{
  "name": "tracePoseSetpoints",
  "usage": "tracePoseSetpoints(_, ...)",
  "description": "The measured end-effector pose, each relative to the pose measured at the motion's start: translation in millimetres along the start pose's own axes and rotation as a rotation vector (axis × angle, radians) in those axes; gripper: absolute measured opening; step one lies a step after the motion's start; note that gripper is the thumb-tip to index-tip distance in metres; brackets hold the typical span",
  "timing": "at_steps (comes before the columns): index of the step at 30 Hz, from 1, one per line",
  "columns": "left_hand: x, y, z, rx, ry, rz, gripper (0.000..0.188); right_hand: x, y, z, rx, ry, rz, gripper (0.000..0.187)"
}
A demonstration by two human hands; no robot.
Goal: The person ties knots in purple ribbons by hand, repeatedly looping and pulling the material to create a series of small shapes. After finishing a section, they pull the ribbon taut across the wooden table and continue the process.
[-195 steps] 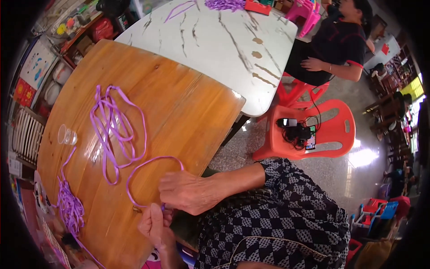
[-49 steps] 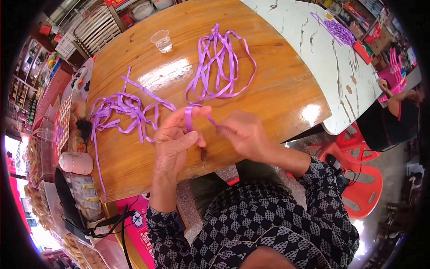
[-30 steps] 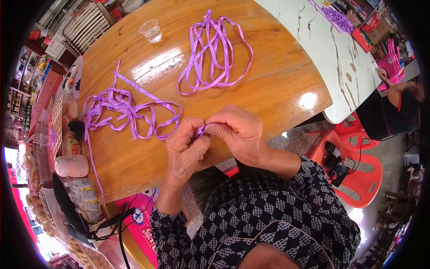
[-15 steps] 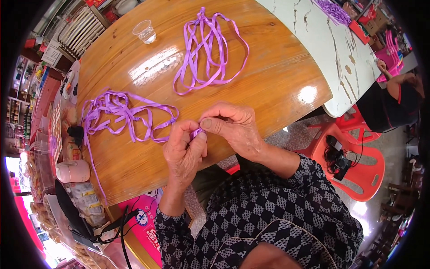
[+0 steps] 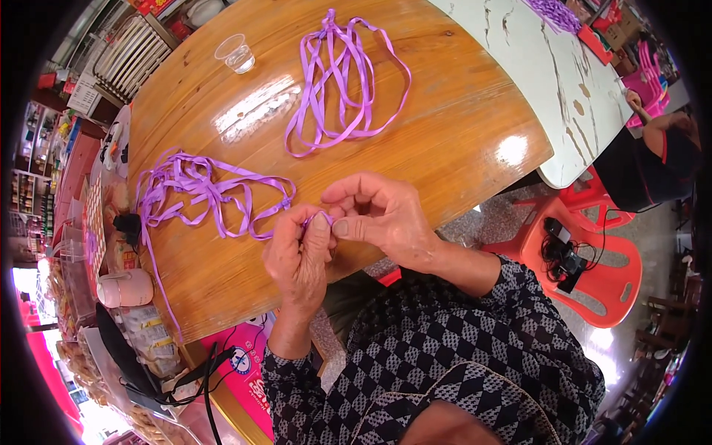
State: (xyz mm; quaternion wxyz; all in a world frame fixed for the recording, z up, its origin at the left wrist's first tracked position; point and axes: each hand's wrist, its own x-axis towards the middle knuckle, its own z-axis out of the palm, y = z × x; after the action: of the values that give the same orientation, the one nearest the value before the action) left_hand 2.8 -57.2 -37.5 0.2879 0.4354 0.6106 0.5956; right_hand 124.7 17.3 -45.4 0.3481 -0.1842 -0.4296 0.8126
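Over the near edge of the wooden table (image 5: 475,119), my left hand (image 5: 298,248) pinches a small piece of purple ribbon (image 5: 308,221) between thumb and fingers. My right hand (image 5: 386,219) meets it from the right, thumb and forefinger at the same bit of ribbon; most of that piece is hidden by the fingers. Just left of my hands lies a loose tangle of purple ribbon (image 5: 194,178), with one strand trailing over the table's left edge. Farther off, a looped bundle of purple ribbon (image 5: 363,111) is gathered at its far end.
A clear plastic cup (image 5: 239,58) holding liquid stands at the far left. A marble-patterned white table (image 5: 549,96) adjoins on the right, with more purple ribbon (image 5: 555,15). A red plastic chair (image 5: 593,274) carries black cables. Another person (image 5: 645,167) sits at the right.
My left thumb has shifted up over the ribbon piece, and the right fingers have lifted and opened slightly. The ribbons on the table stay as they were.
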Motion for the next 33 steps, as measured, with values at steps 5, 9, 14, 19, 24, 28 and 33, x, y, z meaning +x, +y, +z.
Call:
tracePoseSetpoints(5, 12, 7, -12, -0.369, -0.226, -0.334, 0.02, 4, -2, -8, -0.254, 0.045, -0.032, 0.017)
tracePoseSetpoints(9, 11, 6, -9, -0.445, -0.207, -0.402, 0.02, 0, 3, -4, -0.193, 0.031, -0.066, 0.014)
tracePoseSetpoints(14, 13, 6, -2, -0.469, -0.149, -0.381, 0.019, -5, 1, 0, -0.412, 0.068, -0.261, 0.011)
tracePoseSetpoints(19, 11, 12, 5, -0.471, -0.146, -0.391, 0.018, 5, 5, -11, -0.847, 0.085, -0.655, 0.012)
tracePoseSetpoints(24, 10, 10, 5, -0.411, -0.018, -0.228, 0.02, 1, -3, -7, -0.68, 0.148, -0.491, 0.009)
tracePoseSetpoints(28, 16, 17, -10, -0.286, 0.079, -0.047, 0.024, 3, -8, -16, -0.353, 0.131, 0.014, 0.008)
tracePoseSetpoints(33, 25, 26, -17, -0.326, 0.146, 0.059, 0.021, 0, -11, -17, -0.304, -0.015, 0.129, 0.008)
